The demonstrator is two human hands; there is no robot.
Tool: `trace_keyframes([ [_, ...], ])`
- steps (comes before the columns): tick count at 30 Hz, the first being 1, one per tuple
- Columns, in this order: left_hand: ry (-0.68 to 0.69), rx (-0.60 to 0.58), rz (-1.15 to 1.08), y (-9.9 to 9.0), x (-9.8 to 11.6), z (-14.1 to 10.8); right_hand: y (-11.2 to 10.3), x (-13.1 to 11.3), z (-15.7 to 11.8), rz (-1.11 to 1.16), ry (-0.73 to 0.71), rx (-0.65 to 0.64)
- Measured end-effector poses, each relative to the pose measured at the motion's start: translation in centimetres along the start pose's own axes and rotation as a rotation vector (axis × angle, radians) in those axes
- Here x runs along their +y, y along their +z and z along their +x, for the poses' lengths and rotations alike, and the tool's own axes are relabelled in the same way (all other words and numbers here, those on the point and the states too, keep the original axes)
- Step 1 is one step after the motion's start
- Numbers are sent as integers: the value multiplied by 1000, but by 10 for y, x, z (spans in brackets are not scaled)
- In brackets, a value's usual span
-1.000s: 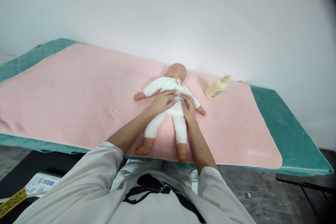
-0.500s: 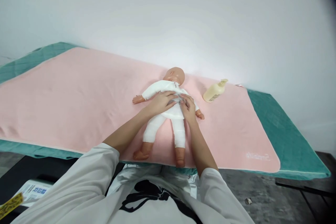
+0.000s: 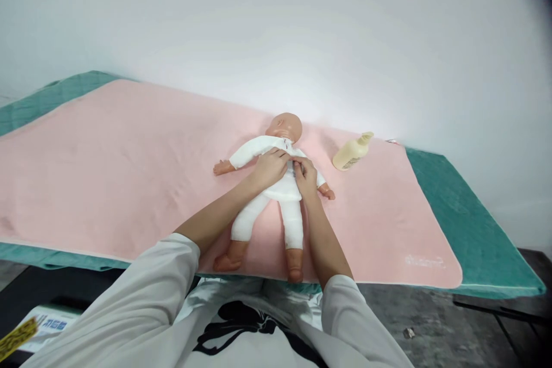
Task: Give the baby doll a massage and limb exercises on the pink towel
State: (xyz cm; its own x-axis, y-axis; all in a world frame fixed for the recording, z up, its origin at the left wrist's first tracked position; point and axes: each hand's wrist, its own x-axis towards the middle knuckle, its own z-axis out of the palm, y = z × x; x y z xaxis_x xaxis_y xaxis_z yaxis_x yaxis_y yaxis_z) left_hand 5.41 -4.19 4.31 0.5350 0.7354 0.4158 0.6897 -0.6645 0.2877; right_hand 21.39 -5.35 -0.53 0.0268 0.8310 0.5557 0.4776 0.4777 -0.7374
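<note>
A baby doll (image 3: 282,190) dressed in white lies on its back, head away from me and bare feet near the front edge. Both my hands meet over its chest. My left hand (image 3: 271,167) has its fingers curled inward at the front of the white shirt (image 3: 281,190). Against it, fingertip to fingertip, my right hand (image 3: 306,175) is bent in a pinch on the same cloth. The fabric between the fingertips is mostly covered by my fingers. The doll's arms stretch out to either side.
The doll rests on a pink mat (image 3: 129,172) over a teal padded table cover (image 3: 470,224). A pale yellow pump bottle (image 3: 350,153) stands right of the doll. Behind the table rises a white wall (image 3: 276,29). A white box (image 3: 49,325) lies at lower left.
My fingers have drawn closer together over the doll's chest and curled in more. The pale cloth that showed between them is now largely covered. The view has shifted slightly.
</note>
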Motion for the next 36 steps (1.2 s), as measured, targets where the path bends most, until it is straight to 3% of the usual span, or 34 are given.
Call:
trace_keyframes([
  [10, 0, 43, -40, 9, -6, -5, 7, 10, -2, 49, 72, -20],
  [17, -3, 78, -145, -1, -10, -7, 7, 8, -4, 56, -33, 43],
  [22, 6, 113, -137, -3, -17, -7, 6, 4, -3, 44, -82, -1],
  [36, -14, 46, -146, -2, -17, -2, 10, 10, 2, 28, 1, -57],
])
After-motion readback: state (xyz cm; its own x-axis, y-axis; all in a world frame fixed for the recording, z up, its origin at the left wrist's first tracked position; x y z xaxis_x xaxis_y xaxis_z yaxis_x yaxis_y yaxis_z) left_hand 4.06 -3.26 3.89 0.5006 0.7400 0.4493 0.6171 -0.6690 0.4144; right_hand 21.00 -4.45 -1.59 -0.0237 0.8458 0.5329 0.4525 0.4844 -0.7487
